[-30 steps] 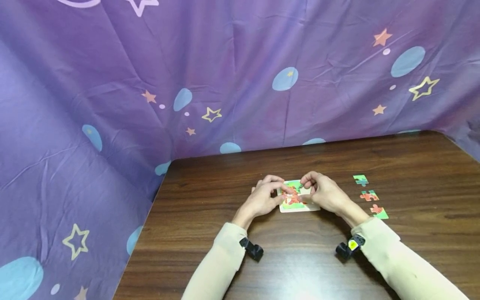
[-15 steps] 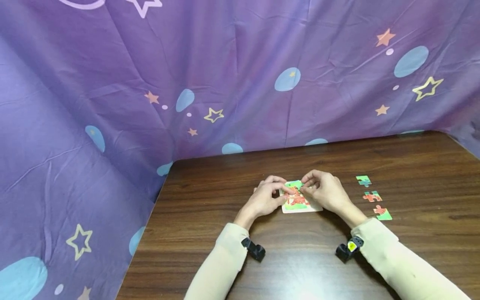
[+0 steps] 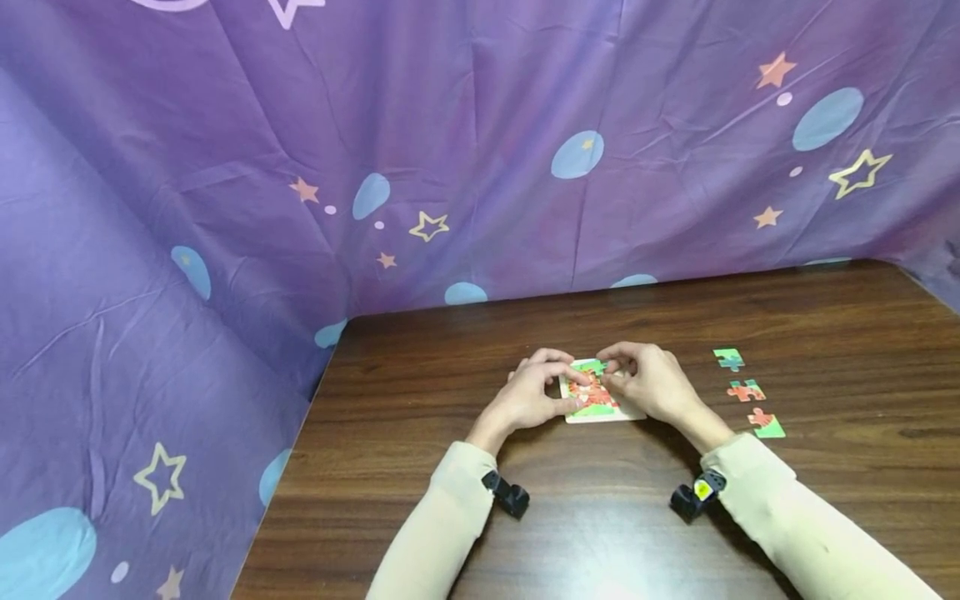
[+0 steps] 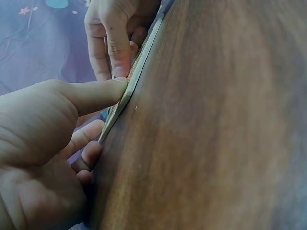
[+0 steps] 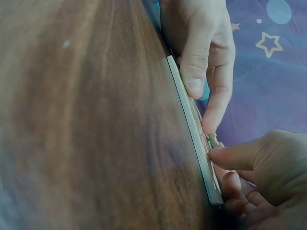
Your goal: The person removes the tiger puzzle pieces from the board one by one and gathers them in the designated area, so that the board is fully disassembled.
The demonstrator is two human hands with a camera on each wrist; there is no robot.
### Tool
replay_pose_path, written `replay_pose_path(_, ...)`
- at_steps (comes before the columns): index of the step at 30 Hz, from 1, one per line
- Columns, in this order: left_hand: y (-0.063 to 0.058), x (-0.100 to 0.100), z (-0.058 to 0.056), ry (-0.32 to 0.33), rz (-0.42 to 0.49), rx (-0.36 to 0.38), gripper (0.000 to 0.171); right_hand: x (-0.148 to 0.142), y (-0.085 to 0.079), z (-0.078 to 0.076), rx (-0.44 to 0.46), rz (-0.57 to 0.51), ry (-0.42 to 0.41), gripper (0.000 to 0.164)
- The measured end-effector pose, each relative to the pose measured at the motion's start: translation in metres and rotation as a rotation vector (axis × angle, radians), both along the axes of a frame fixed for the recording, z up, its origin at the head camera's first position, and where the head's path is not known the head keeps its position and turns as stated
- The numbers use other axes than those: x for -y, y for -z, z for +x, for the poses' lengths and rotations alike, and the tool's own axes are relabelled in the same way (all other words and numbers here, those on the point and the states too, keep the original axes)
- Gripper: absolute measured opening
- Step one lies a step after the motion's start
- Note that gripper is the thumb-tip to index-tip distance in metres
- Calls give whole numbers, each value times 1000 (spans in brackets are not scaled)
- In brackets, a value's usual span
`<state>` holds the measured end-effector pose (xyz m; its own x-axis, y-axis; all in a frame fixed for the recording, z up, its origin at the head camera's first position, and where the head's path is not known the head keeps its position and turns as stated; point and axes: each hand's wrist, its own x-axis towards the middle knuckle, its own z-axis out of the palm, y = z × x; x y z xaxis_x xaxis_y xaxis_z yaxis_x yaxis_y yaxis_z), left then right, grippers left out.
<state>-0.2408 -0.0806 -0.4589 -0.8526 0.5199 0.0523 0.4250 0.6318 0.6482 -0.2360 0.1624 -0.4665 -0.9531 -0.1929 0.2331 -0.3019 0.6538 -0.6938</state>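
Observation:
A small jigsaw puzzle board (image 3: 630, 414) with a white rim and a red-and-green picture lies on the table between the hands. My left hand (image 3: 532, 396) rests on its left part, thumb and index finger extended over the picture. At the upper right of the picture, my right hand (image 3: 660, 385) pinches a puzzle piece (image 5: 214, 140), which stands slightly tilted above the board in the right wrist view. Fingers hide much of that piece. The left wrist view shows the board's thin edge (image 4: 144, 60) with the left thumb on it.
Three loose puzzle pieces lie in a column right of the right hand: a green-and-blue one (image 3: 728, 359), a red one (image 3: 746, 391) and a red-and-green one (image 3: 767, 422). A purple curtain (image 3: 480, 150) hangs behind the brown wooden table (image 3: 420, 375).
The right hand's fingers and thumb have drawn together near the board's upper right, the thumb leaving the picture's middle. The left hand has stayed almost in place.

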Motion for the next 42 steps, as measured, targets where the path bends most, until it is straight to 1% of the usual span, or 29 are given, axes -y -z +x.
replay_pose_path(4,0,0,0,1,-2,10,32,1,0,0,12,1,-5,29)
replay_pose_path(8,2,3,-1,19,12,24,33,2,0,0,10,-7,-2,28)
replay_pose_path(13,8,6,-6,31,31,9,34,2,1,0,19,-16,8,28)
replay_pose_path(18,2,7,-4,11,43,37,48,0,1,-1,31,-42,9,29)
replay_pose_path(21,-3,7,-2,-5,29,49,56,0,0,0,39,-52,13,29)
replay_pose_path(25,-4,7,-1,-21,15,53,62,-1,-2,0,49,-65,6,30)
replay_pose_path(28,-3,6,-1,-41,12,64,66,-4,-5,0,61,-78,-11,31)
replay_pose_path(32,1,6,-1,-58,19,71,72,-16,-15,0,75,-107,-34,31)
replay_pose_path(35,3,5,0,-54,24,71,75,-32,-28,-2,50,-120,-32,32)
replay_pose_path(39,2,5,0,-39,20,62,79,-61,-46,-2,1,-126,11,36)
replay_pose_path(42,1,5,-1,-29,22,56,80,-86,-55,-2,-4,-149,59,38)
